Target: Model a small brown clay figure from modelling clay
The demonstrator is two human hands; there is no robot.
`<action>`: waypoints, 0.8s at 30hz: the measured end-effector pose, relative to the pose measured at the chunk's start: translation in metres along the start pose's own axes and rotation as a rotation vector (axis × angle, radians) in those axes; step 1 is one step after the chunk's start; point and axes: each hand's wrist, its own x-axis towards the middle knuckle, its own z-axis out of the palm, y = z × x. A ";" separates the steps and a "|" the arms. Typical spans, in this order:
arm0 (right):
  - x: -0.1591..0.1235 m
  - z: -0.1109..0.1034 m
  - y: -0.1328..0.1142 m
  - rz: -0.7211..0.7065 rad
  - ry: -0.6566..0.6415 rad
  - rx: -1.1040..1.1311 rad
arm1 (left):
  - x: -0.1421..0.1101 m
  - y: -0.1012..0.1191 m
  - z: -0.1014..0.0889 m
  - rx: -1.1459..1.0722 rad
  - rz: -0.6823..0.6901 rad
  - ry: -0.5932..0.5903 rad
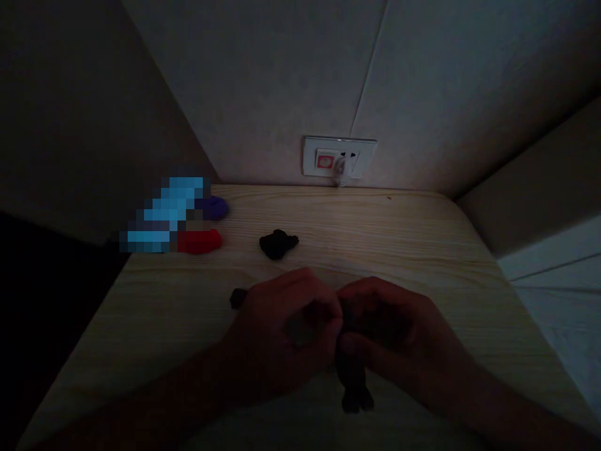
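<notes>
A dark figure (352,369), apparently of modelling clay, hangs lower end down between my hands, with two short stubs at its bottom. My right hand (413,332) is closed round its upper part, thumb across the front. From the other side, my left hand (286,332) pinches at the figure's upper edge, thumb and forefinger together. The fingers cover much of the top, and the dim light hides its detail. Just beyond my hands lies a black clay lump (276,244) with a small nub at its right. A small dark piece (238,298) shows partly behind my left hand.
At the table's far left lie a red lump (201,241) and a purple lump (216,207), beside a blurred-out bright blue patch (171,203). A wall socket (323,160) holds a clear plug (342,169) just above the wooden table's (399,232) back edge. Walls border the table behind.
</notes>
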 end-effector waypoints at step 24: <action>0.000 -0.002 -0.003 -0.015 0.040 0.131 | -0.002 -0.006 0.001 -0.348 -0.188 0.111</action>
